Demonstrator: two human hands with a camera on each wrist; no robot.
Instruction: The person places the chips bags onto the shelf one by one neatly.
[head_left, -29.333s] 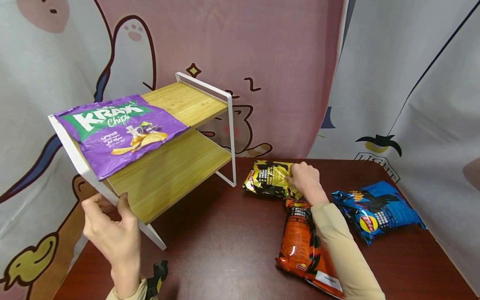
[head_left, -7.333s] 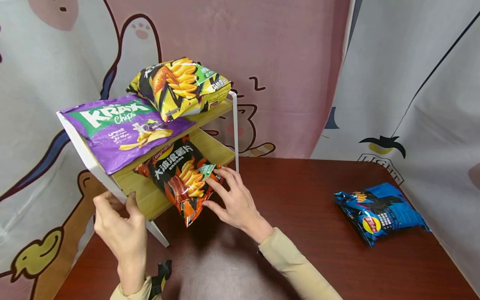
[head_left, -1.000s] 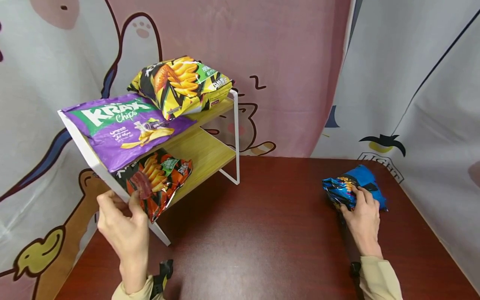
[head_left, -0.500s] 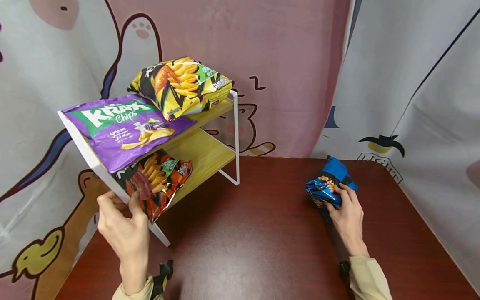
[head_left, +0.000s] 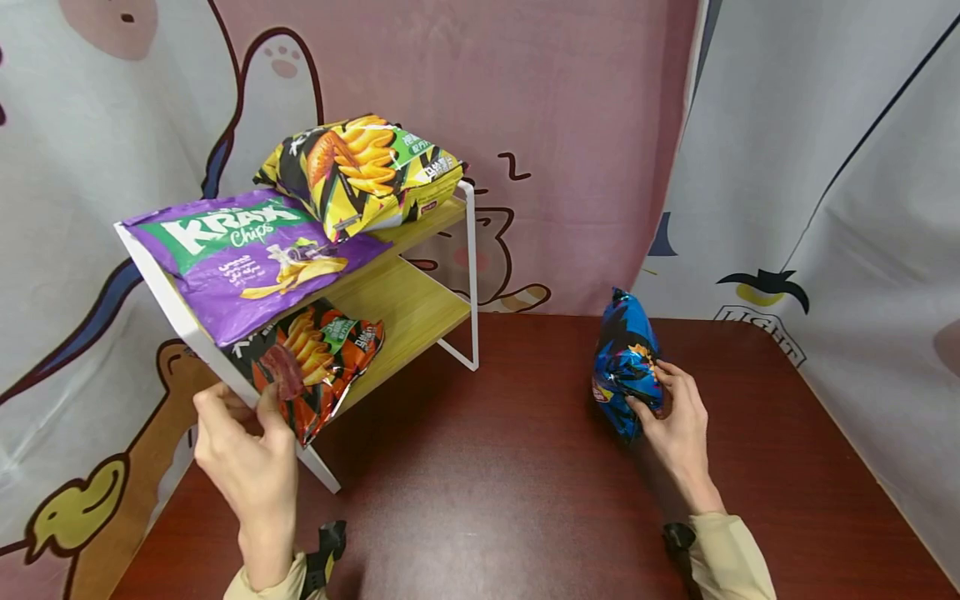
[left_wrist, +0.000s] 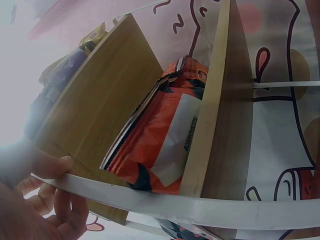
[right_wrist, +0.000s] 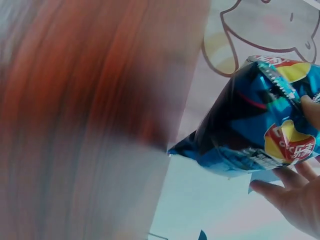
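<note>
My right hand (head_left: 678, 429) grips a blue bag of chips (head_left: 626, 358) at the right of the head view; the right wrist view shows the bag (right_wrist: 250, 125) tilted, between thumb and fingers. At the left, my left hand (head_left: 251, 475) pinches the white side frame of a two-tier wooden shelf (head_left: 420, 308). In the left wrist view, thumb and fingers of that hand (left_wrist: 55, 195) close round the white bar (left_wrist: 165, 202). A purple bag of chips (head_left: 240, 258) and a yellow bag of chips (head_left: 367, 175) lie on the top tier. An orange bag of chips (head_left: 322, 358) lies on the lower tier.
The shelf stands on a dark red-brown table (head_left: 480, 483). Printed curtains (head_left: 570, 167) hang behind and at both sides. To the right of the orange bag, bare wood shows on the lower tier.
Over the last second my right hand has carried the blue bag leftward and turned it. Earlier, the yellow and orange bags went from the table to the shelf. My left hand keeps its hold.
</note>
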